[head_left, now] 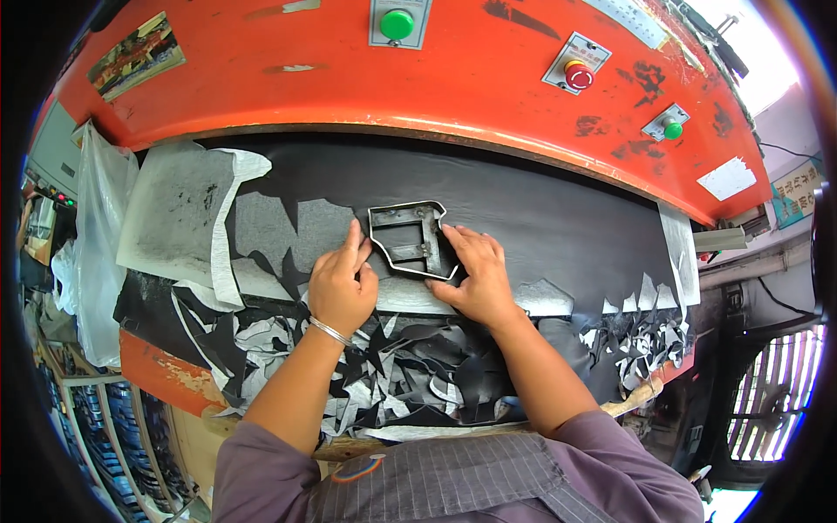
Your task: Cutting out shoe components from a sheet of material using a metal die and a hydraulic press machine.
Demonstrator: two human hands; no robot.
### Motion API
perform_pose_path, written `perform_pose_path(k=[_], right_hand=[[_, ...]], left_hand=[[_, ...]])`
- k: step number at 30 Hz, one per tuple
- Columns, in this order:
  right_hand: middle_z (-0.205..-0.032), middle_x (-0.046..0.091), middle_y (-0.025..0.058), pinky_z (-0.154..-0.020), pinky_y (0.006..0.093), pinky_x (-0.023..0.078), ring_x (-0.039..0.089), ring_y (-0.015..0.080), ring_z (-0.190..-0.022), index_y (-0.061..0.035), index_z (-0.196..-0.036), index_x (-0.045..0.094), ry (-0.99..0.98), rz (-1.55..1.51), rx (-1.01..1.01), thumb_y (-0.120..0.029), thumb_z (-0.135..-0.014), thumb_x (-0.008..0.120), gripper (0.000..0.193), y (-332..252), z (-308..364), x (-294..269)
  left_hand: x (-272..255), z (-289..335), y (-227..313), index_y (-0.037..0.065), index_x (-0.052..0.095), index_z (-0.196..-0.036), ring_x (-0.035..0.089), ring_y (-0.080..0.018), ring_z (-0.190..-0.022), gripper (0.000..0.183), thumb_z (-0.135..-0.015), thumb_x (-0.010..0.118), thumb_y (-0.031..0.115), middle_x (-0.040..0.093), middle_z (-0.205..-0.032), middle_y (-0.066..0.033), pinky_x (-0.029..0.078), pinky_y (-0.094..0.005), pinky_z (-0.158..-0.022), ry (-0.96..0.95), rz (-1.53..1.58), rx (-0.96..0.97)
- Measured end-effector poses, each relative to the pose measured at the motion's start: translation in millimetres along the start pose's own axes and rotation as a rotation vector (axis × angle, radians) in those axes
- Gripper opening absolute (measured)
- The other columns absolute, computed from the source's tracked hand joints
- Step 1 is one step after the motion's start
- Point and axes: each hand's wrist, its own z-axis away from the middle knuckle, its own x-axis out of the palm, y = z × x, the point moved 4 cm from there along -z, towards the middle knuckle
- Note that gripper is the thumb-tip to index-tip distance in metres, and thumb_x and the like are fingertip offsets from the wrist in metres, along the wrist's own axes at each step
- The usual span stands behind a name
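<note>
A metal cutting die (430, 242), an angular steel outline with inner cross bars, rests on a black leather-like sheet (540, 196). My left hand (342, 283) is at the die's left wall, index finger stretched along it and thumb lower down. On the other side, my right hand (478, 277) has its fingers at the upper right edge and its thumb by the lower right corner. Between them the two hands hold the die. The sheet's near edge is ragged with cut-outs, and its pale backing shows in places.
An orange machine beam (349, 87) spans the far side, bearing a green button (397, 24), a red stop button (579, 76) and a smaller green button (672, 130). Black and white scraps (436, 370) pile along the near edge. A clear plastic bag (100, 244) hangs at left.
</note>
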Motion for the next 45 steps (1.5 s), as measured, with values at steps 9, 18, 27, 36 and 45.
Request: perform_pose_path(k=[9,18,27,36,45], right_hand=[[-0.13,0.051,0.0218,-0.108,0.0471,0.029,0.047,0.0346,-0.124,-0.0078,-0.138,0.043,-0.016,0.032,-0.034,-0.038,-0.068,0.077,0.083,1,9,-8],[-0.147,0.035,0.0174,-0.113,0.0403,0.023,0.032,0.0269,-0.137,0.0008,-0.143,0.032,0.822,-0.399,0.102,-0.023,-0.089,0.062,0.066,65,65,-210],[-0.151,0.02,0.0248,-0.113,0.0463,0.018,0.021,0.037,-0.14,0.0041,-0.144,0.026,1.379,0.196,0.215,-0.038,-0.1,0.039,0.062,115,2,-355],[-0.1,0.062,0.0148,-0.081,0.0418,0.043,0.056,0.0347,-0.091,-0.0044,-0.106,0.061,-0.116,-0.042,-0.239,-0.037,-0.068,0.077,0.052,-54,137,-177],[-0.078,0.059,0.0068,-0.066,0.0364,0.05,0.06,0.0256,-0.077,-0.0061,-0.085,0.066,-0.248,0.064,-0.179,-0.031,-0.061,0.079,0.037,-97,186,-118]], left_hand=[[-2,6,13,-0.004,0.045,-0.135,0.065,-0.0252,-0.101,0.059,-0.078,0.056,0.001,0.069,-0.108,-0.0161,0.046,-0.0312,-0.09,-0.029,-0.068,-0.033],[-58,-29,76,0.001,0.066,-0.105,0.065,-0.0276,-0.091,0.021,-0.087,0.061,0.011,0.068,-0.1,-0.0149,0.05,-0.033,-0.08,0.134,0.329,-0.145],[-97,-132,196,0.007,0.049,-0.065,0.05,-0.0325,-0.067,0.026,-0.087,0.058,0.017,0.054,-0.068,-0.0093,0.039,-0.042,-0.062,0.236,-0.342,0.436],[-78,78,186,0.01,0.062,-0.071,0.056,-0.0295,-0.069,0.022,-0.087,0.06,0.026,0.06,-0.072,-0.0083,0.047,-0.0418,-0.064,-0.415,0.076,-0.009],[-67,138,197,0.01,0.067,-0.072,0.056,-0.0249,-0.076,0.019,-0.083,0.06,0.024,0.058,-0.074,-0.0049,0.045,-0.0383,-0.069,-0.291,-0.213,0.003]])
